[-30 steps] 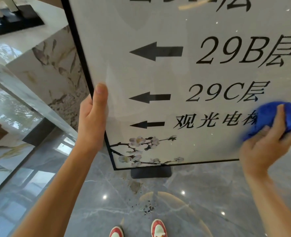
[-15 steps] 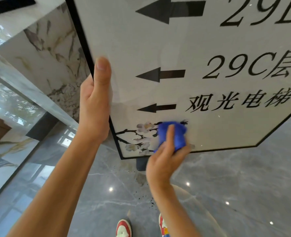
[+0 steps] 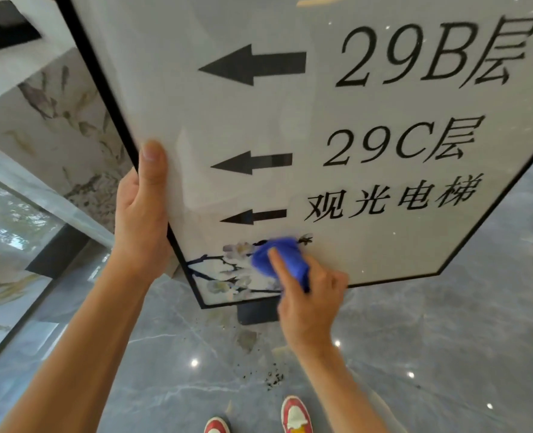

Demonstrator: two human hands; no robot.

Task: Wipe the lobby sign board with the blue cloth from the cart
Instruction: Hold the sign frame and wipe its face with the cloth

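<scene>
The lobby sign board (image 3: 337,126) fills the upper view: a white glossy panel in a thin black frame, with black arrows, "29B" and "29C" lettering and a blossom branch painted at its lower left. My left hand (image 3: 141,214) grips the board's left frame edge, thumb lying on the front face. My right hand (image 3: 309,301) presses a bunched blue cloth (image 3: 279,257) against the panel over the blossom branch, near the bottom edge. The cloth looks blurred.
A dark stand base (image 3: 257,312) shows under the board's bottom edge. Polished grey marble floor (image 3: 446,354) lies below, with small dark specks (image 3: 273,378) in front of my red and white shoes (image 3: 294,415). A veined marble wall (image 3: 55,126) stands at left.
My right hand swept the cloth from the board's lower right across to the blossom branch at lower left. The left hand kept its grip on the frame; the view shifted.
</scene>
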